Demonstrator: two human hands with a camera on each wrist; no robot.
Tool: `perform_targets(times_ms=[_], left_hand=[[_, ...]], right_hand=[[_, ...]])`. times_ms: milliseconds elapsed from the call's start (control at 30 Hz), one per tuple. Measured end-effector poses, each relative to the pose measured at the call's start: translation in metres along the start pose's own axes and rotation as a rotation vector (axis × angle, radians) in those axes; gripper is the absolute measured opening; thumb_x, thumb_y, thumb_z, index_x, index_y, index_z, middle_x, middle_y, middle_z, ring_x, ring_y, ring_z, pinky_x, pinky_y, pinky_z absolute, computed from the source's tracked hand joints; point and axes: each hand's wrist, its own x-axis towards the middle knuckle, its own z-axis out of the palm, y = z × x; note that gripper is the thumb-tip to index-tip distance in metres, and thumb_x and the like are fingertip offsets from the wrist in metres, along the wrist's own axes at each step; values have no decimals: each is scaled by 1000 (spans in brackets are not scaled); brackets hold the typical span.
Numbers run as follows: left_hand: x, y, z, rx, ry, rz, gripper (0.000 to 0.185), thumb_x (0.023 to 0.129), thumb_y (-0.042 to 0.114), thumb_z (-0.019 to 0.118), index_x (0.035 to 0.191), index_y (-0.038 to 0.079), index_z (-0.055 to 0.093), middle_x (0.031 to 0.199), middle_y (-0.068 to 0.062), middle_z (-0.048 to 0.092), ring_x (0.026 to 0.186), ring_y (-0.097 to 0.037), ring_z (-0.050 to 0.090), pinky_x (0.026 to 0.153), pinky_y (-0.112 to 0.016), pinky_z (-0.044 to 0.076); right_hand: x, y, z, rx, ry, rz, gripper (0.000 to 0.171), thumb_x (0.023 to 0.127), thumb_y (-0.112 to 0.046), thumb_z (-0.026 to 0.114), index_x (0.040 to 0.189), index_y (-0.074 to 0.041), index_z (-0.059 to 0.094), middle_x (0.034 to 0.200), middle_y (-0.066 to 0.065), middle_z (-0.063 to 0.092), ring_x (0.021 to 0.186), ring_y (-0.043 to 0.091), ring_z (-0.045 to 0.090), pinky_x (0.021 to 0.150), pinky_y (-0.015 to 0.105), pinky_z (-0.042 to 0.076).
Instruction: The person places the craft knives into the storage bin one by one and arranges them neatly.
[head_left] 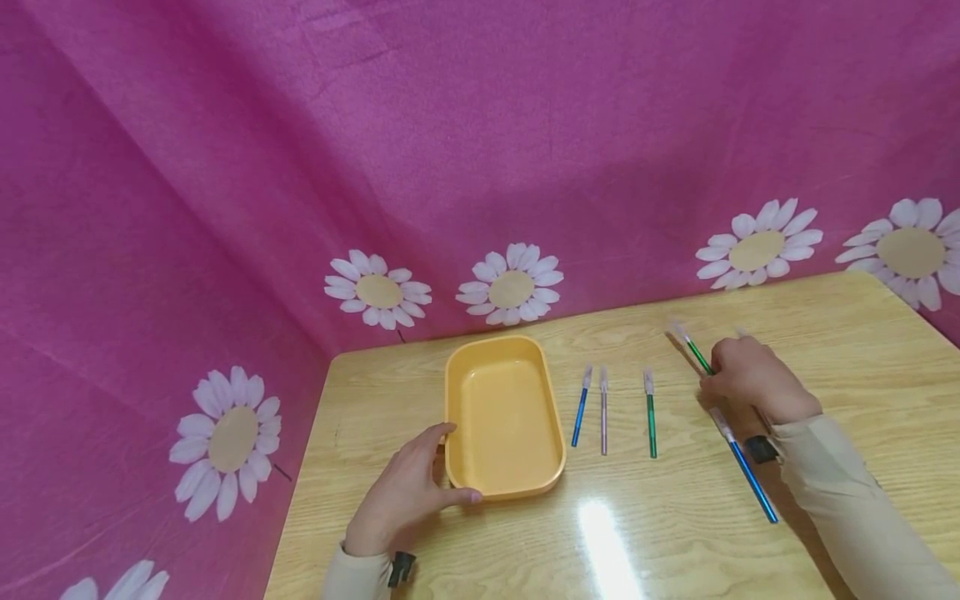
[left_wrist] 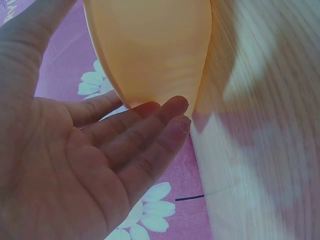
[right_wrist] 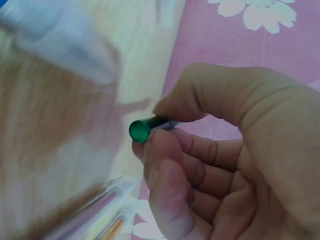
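My right hand (head_left: 759, 379) pinches a green pen (head_left: 698, 354) with a whitish cap, over the right part of the table. In the right wrist view the pen's round green end (right_wrist: 139, 131) pokes out between thumb and fingers. Just below that hand lies a blue pen (head_left: 752, 479). My left hand (head_left: 408, 487) touches the near left corner of a yellow tray (head_left: 558, 433), thumb at the near rim. In the left wrist view its fingers are extended against the tray's wall (left_wrist: 155, 50). No contents show inside the tray.
Right of the tray lie a blue pen (head_left: 580, 417), a pink pen (head_left: 603, 421) and a green pen (head_left: 652, 425). Purple and orange pens (right_wrist: 107, 227) show low in the right wrist view. A pink flowered cloth (head_left: 600, 167) hangs behind the wooden table (head_left: 525, 550).
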Motion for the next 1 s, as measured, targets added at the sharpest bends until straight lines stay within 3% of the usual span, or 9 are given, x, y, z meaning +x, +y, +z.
perform_targets(times_ms=[133, 500, 833, 1000], left_hand=[[0, 1, 0, 3, -10, -11, 109, 68, 66, 90, 152, 12, 47, 151, -9, 58, 131, -27, 60, 112, -51, 51], [1, 1, -1, 4, -15, -6, 110, 68, 65, 89, 153, 12, 45, 151, -8, 58, 129, -25, 60, 111, -49, 51], [2, -1, 1, -3, -21, -4, 110, 68, 67, 88, 154, 13, 45, 152, -8, 57, 131, -25, 59, 113, -50, 50], [2, -1, 1, -9, -26, -18, 111, 68, 67, 88, 154, 14, 44, 153, -8, 56, 132, -25, 59, 113, -50, 50]], right_hand=[[0, -7, -4, -12, 33, -18, 28, 85, -20, 76, 65, -8, 62, 66, 3, 51, 71, 23, 45, 57, 32, 35], [-8, -34, -19, -51, 93, -133, 33, 88, -22, 73, 61, -14, 55, 51, -7, 46, 55, 14, 47, 56, 29, 34], [-10, -55, -21, 3, 119, -186, 36, 90, -19, 72, 59, -16, 54, 46, -10, 49, 48, 11, 51, 57, 26, 36], [-11, -66, -18, 108, 74, -191, 30, 92, -16, 69, 63, -15, 58, 47, -11, 55, 45, 8, 55, 53, 24, 40]])
